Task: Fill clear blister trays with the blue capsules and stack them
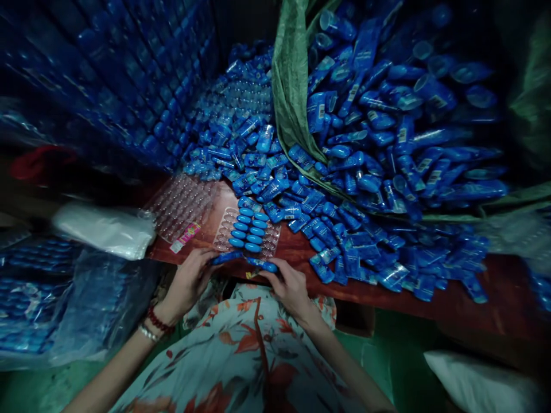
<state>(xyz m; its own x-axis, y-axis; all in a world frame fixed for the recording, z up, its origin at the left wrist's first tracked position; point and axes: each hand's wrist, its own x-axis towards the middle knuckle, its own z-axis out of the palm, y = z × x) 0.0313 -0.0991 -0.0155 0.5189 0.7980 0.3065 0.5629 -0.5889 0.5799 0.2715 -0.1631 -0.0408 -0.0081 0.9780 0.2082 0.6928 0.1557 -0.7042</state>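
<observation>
Near the table's front edge, my left hand (191,280) pinches a small blue wrapped tube-like piece (226,257). My right hand (293,285) is closed on another blue wrapped piece (263,264), whose inner end points toward the left one. Just beyond both hands lies a clear plastic tray (221,234) with moulded hollows. Several smooth blue oblong pieces (255,231) sit in two columns in its middle, and hollows to either side hold nothing. What exactly the pieces are, I cannot tell.
A heap of blue wrapped pieces (322,221) spreads over the brown table (297,258) from a green sack (293,80). Stacked clear trays (181,203) lie to the left, beside a white plastic bundle (105,229). Tall stacks of filled trays (129,74) rise at the back left.
</observation>
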